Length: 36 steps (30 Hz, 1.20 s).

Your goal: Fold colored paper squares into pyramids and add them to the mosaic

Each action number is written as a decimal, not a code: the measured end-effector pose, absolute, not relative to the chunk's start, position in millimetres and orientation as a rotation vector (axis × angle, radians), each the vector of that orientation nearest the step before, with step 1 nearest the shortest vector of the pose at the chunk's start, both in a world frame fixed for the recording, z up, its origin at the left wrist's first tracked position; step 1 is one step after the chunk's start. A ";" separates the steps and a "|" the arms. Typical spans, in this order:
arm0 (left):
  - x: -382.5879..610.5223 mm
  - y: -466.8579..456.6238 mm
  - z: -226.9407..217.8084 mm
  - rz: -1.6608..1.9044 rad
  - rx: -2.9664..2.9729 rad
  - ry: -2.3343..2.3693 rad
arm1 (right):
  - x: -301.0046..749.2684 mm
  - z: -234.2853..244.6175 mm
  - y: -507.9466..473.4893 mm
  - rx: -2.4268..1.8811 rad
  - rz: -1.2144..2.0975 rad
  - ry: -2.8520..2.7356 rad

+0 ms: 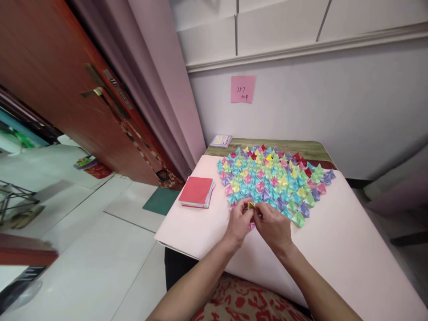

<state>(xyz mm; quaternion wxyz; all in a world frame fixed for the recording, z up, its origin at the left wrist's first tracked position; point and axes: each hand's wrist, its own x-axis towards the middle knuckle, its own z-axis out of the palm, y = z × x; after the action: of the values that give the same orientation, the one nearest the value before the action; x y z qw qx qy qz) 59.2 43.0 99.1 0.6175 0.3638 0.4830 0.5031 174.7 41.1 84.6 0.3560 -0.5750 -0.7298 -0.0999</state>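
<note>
Between the fingertips of both hands is a small piece of folded yellow paper [251, 205], mostly hidden by the fingers. My left hand [240, 219] pinches it from the left, and my right hand [273, 225] grips it from the right. Just beyond them, many folded paper pieces [261, 174] in blue, green, pink, yellow, purple and red stand in rows on the pale table [317, 254]. A pink folded piece [252, 226] shows in the gap beneath my hands. Left of the pieces lies a stack of square paper [196, 191] with a red sheet on top.
A small printed packet [221, 141] rests at the table's back left corner. On the wall above is a pink note [242, 89] with handwriting. A purple curtain [167, 80] and a wooden door [83, 89] stand to the left.
</note>
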 end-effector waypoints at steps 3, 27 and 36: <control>60.0 45.2 96.2 1.154 1.093 1.287 | 172.1 83.9 40.1 -1.480 -0.259 -1.907; 46.3 36.9 118.0 1.239 1.082 0.870 | 179.7 93.6 43.6 -1.322 0.554 -1.324; 45.7 44.7 118.9 1.155 0.607 0.938 | 181.3 89.3 40.9 -1.156 0.119 -1.623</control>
<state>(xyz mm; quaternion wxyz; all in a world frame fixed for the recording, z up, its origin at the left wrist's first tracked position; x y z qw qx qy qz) 45.7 44.7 118.9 0.6943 0.2719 0.4201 0.5173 181.3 40.9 89.3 0.5418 -0.4867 -0.6834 0.0503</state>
